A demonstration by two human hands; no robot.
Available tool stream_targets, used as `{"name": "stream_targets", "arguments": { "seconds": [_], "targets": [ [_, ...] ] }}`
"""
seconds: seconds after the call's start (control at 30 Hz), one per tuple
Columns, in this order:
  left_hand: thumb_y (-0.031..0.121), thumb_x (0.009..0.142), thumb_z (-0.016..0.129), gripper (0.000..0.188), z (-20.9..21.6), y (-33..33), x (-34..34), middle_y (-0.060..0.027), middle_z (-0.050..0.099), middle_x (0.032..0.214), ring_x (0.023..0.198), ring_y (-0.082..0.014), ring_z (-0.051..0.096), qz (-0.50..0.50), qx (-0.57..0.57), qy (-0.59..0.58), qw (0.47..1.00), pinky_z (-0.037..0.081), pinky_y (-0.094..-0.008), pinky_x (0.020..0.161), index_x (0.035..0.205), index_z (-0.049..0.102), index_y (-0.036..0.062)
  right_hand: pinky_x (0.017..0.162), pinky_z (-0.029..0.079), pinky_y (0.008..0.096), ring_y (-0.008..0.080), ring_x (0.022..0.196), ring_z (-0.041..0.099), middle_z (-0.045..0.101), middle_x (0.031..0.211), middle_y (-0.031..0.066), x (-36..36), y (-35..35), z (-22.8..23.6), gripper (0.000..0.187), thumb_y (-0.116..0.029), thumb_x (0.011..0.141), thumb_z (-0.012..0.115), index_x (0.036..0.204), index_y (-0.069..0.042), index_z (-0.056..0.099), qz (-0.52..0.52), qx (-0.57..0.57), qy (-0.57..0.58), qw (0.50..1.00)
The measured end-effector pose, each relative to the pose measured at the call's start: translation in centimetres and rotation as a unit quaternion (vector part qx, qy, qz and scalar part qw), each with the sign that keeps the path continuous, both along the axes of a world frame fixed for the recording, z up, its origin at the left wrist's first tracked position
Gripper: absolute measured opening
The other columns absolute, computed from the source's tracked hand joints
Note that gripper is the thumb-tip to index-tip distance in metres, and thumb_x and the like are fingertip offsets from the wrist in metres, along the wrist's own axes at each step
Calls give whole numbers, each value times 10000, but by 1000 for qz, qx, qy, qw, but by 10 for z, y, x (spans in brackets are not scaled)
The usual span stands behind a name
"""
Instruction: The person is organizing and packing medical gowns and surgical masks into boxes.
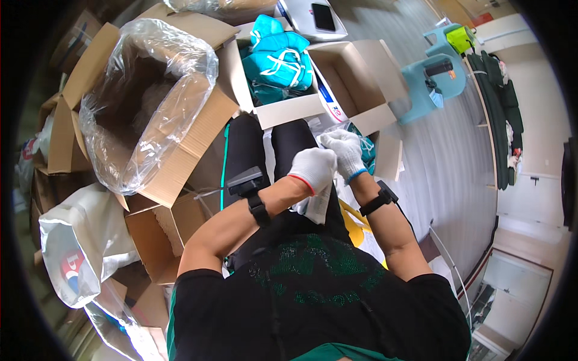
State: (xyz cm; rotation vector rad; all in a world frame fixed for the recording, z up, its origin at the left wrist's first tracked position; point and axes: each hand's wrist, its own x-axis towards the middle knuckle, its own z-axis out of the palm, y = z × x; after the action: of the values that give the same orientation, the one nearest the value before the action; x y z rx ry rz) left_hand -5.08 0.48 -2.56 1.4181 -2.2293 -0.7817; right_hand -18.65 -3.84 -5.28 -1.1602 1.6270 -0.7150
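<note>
Head view: my shirt carries green studded lettering, too small and warped to make out. The far white box has red and blue printing on its right side, partly cut off by the open carton beside it. On my left, a white bag shows a red and blue mark, folded out of shape.

My left hand, in a white glove with a red cuff, is curled with its fingertips hidden; my right hand, blue-cuffed, bends its fingers in just beside it. I cannot tell how tightly either is closed, or whether anything is pinched between them.

Near my left hand, on its near side, is a pale, creased piece, partly covered by my wrist. Just right of my right hand lies a teal bundle, half hidden by the glove. Similar teal cloth with white ties fills the far white box, crumpled and heaped.
</note>
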Motion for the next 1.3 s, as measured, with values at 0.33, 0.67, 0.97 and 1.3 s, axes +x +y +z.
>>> {"name": "stream_targets", "arguments": {
  "seconds": [0.33,0.67,0.97,1.3],
  "targets": [
    [195,769,625,97,21,51,-4,-111,633,701,628,-257,660,-158,-171,73,970,529,-344,530,739,653,107,613,488,366,181,642,624,689,754,72,-69,-4,-83,265,-281,943,663,891,-27,717,-176,26,-31,984],
    [170,1015,588,243,53,-18,81,76,597,774,728,-52,531,259,112,545,790,449,-249,640,846,670,16,575,526,274,144,669,613,637,816,42,-33,-37,-15,280,-332,993,618,954,-54,618,-230,10,-516,825],
    [364,1043,469,480,-42,-156,116,-88,629,1307,1157,-257,618,187,170,757,603,530,-402,969,1364,529,13,992,479,506,371,1279,528,458,1458,260,21,-61,73,1072,-834,894,222,1516,38,250,55,171,-561,808],
    [9,974,544,294,-49,-178,103,-98,675,1184,1075,-155,628,352,-122,520,769,481,-293,975,1257,610,-33,922,520,371,312,1077,634,625,1187,192,27,-107,77,472,-286,1011,527,1380,6,487,243,-277,-6,930]
  ]
}}
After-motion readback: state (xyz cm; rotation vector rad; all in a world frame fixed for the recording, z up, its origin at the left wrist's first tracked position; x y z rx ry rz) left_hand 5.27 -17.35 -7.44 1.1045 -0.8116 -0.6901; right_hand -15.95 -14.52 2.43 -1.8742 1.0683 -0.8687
